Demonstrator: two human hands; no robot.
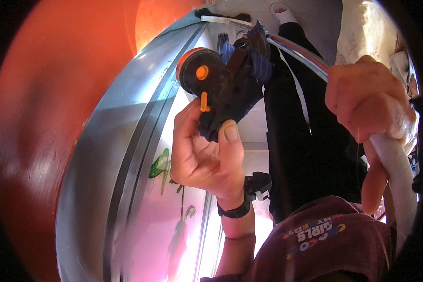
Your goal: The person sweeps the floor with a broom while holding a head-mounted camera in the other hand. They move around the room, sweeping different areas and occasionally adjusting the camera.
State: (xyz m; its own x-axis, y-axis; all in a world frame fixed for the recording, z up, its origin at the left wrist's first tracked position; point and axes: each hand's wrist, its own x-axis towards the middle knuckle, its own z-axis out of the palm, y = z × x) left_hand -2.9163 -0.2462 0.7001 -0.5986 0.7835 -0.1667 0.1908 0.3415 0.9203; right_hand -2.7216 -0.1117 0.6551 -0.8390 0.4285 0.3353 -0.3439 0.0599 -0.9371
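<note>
Between thumb and fingers, my left hand [208, 158] holds the lower end of a black headlamp [215, 81] with an orange-red rim, an orange round button and an orange lever. A dark strap with blue stripes [262, 60] hangs about its far side. My right hand [370, 98] is closed round a shiny tube [299, 53] that runs away towards the floor. A thick white tube [396, 176] curves down below that hand; whether both are one piece I cannot tell. On my left wrist is a black band [236, 210], with a small black device [261, 183] beside it.
A large orange-red surface [56, 88] and a grey metal frame [102, 141] fill the left side, beside a panel with green leaf patterns [160, 164]. A pale patterned cloth [356, 31] hangs upper right. A foot in a white slipper [283, 13] rests on the floor.
</note>
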